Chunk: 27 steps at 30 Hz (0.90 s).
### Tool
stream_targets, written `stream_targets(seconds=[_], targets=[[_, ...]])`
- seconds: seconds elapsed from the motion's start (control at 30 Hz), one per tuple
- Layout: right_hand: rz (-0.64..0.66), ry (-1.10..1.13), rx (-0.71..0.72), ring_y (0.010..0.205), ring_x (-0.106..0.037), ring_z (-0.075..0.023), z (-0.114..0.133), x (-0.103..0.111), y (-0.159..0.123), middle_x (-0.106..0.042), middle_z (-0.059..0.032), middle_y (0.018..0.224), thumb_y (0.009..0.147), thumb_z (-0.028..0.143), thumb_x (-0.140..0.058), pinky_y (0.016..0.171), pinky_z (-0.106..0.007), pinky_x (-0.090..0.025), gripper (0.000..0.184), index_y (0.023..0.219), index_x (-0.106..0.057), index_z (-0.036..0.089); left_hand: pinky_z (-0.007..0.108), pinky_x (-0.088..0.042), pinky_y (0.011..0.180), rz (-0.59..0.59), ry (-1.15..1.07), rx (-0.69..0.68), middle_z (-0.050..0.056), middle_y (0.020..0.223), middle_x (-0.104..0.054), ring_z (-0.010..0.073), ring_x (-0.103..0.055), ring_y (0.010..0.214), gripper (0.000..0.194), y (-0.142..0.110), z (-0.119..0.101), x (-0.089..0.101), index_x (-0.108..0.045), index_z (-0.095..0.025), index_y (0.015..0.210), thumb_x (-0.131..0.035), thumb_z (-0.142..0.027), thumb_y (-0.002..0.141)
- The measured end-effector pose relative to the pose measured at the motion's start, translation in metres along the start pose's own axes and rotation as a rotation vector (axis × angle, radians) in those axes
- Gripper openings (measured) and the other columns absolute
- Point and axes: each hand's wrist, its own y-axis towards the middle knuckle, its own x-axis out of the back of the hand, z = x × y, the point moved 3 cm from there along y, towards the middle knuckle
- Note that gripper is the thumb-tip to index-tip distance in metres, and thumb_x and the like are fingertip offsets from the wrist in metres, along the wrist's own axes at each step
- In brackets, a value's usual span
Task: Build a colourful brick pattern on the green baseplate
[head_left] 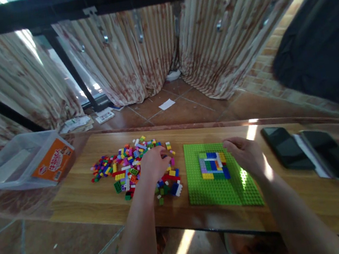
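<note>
A green baseplate (212, 191) lies on the wooden table (104, 201), with a small square of coloured bricks (213, 165) built on it. My right hand (247, 155) rests on the plate's right side, fingers curled near the build; I cannot see anything in it. My left hand (155, 162) reaches into the pile of loose coloured bricks (124, 168) left of the plate, fingers bent down over the bricks. Whether it grips one is hidden.
A clear plastic tub (18, 166) with an orange label lies tipped at the table's left end. Two dark phones (285, 147) (333, 157) lie at the right. Beyond the table are tiled floor, scattered papers (166, 104) and striped curtains.
</note>
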Motion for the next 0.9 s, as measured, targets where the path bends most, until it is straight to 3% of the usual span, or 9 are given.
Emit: stream_targets(seconds=[0.2,0.37,0.5,0.7,0.9], targets=[[-0.019,0.054,-0.047,0.077,-0.067,-0.0223,0.002,0.004,0.000,-0.074,-0.0068,0.082,0.077,0.045,-0.058,0.070,-0.034,-0.049,0.035,0.091,-0.075,0.017,0.036,-0.051,0.085,0.000,0.110,-0.011,0.009,0.097,-0.075,0.0255,-0.068,0.094,0.024,-0.003,-0.001,-0.004,-0.072,-0.021,0.099,-0.059,-0.018,0.078],[-0.042,0.158,-0.033,0.074,-0.066,-0.0207,-0.003,0.004,0.002,-0.074,-0.0074,0.080,0.076,0.043,-0.060,0.068,-0.033,-0.049,0.034,0.090,-0.074,0.015,0.031,-0.053,0.082,0.012,-0.242,-0.096,0.006,0.091,-0.075,0.0191,-0.069,0.085,0.022,-0.001,-0.013,-0.005,-0.071,-0.017,0.099,-0.058,-0.019,0.081],[-0.026,0.201,0.019,0.075,-0.066,-0.0198,-0.001,0.002,0.003,-0.074,-0.0076,0.082,0.077,0.042,-0.059,0.068,-0.033,-0.049,0.034,0.090,-0.074,0.015,0.028,-0.054,0.083,0.088,-0.464,-0.163,0.005,0.094,-0.075,0.0166,-0.069,0.086,0.022,-0.004,-0.030,-0.020,-0.071,-0.016,0.099,-0.058,-0.016,0.081],[0.001,0.214,0.046,0.076,-0.066,-0.0190,0.004,-0.001,0.001,-0.074,-0.0067,0.084,0.077,0.039,-0.059,0.072,-0.033,-0.049,0.030,0.089,-0.074,0.016,0.032,-0.054,0.088,0.168,-0.493,-0.181,0.008,0.098,-0.075,0.0184,-0.069,0.091,0.023,-0.007,-0.047,-0.048,-0.070,-0.014,0.101,-0.060,-0.013,0.080],[0.036,0.217,0.098,0.071,-0.064,-0.0177,0.004,-0.002,0.000,-0.072,-0.0034,0.076,0.080,0.037,-0.057,0.068,-0.031,-0.049,0.029,0.090,-0.074,0.016,0.031,-0.055,0.085,0.193,-0.505,-0.116,0.012,0.100,-0.074,0.0191,-0.070,0.092,0.031,-0.009,-0.054,-0.058,-0.065,-0.010,0.110,-0.062,-0.013,0.079]])
